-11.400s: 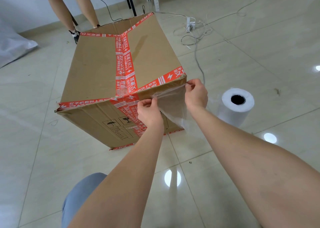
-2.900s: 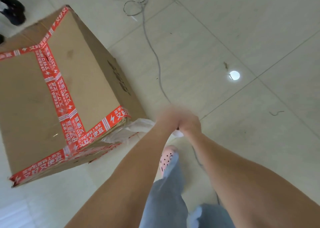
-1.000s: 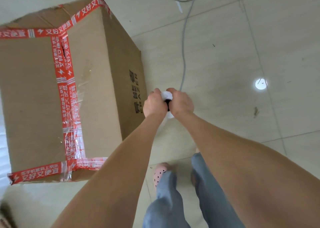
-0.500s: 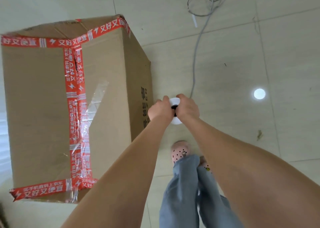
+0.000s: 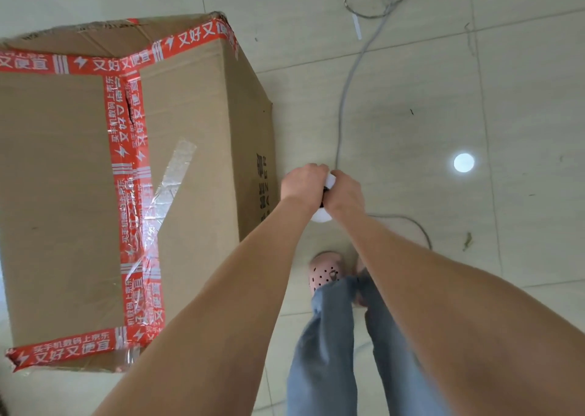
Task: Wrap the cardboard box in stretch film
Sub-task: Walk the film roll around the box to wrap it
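We held the roll of film [image 5: 320, 218] just right of the frame's center, low beside the right-hand side of the cardboard box [image 5: 57, 178], with both hands wrapped around its white top end. Our left hand [image 5: 302, 184] gripped it from the left and our right hand [image 5: 345, 194] from the right, so that only slivers of white and the dark core hole showed between them. The box stood on the tiled floor [image 5: 443, 99] and filled the left half of the frame, its top flaps sealed with red tape [image 5: 126, 149] printed in white characters, along the middle seam and along the edges. A wrinkled strip of clear stretch film [image 5: 171, 181] lay slantwise across the top, crossing the red tape and reaching down to the lower edge of the box. We could not tell whether any film ran from the roll to the box. Below our hands were our grey trousers [image 5: 323, 336] and a pink perforated shoe [image 5: 323, 271]. A grey cable [image 5: 345, 92] ran down from the upper right of the frame and passed behind our hands.
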`<state>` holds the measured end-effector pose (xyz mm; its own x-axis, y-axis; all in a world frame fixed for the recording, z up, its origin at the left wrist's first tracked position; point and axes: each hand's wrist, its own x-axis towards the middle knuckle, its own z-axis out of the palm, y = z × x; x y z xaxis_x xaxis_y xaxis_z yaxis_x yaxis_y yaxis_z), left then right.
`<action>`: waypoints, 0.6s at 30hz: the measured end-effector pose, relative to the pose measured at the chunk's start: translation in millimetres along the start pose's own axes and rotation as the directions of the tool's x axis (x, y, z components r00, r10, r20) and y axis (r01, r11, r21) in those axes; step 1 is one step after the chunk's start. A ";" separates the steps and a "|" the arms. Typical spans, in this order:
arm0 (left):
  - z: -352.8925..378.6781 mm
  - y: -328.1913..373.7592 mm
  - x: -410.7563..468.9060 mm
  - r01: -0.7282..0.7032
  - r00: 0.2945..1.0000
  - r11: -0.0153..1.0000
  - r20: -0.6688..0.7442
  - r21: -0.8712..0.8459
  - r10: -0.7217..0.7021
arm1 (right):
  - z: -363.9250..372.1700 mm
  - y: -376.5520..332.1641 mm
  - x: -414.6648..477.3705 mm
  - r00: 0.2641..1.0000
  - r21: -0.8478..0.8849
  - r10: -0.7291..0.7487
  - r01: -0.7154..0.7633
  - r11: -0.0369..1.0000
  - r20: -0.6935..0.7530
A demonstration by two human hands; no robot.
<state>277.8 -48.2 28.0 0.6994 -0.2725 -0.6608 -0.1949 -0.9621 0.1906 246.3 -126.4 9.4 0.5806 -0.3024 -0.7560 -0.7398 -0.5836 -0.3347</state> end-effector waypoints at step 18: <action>-41.4 -24.2 23.5 0.224 0.974 0.959 0.019 -0.171 -0.224 | -9.4 -56.6 23.9 0.996 0.098 -0.033 0.025 0.995 0.079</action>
<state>327.4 -31.1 37.9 0.7124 -0.0496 -0.7000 0.0874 -0.9834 0.1587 305.2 -107.7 15.6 0.5761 -0.2228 -0.7864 -0.7549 -0.5141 -0.4073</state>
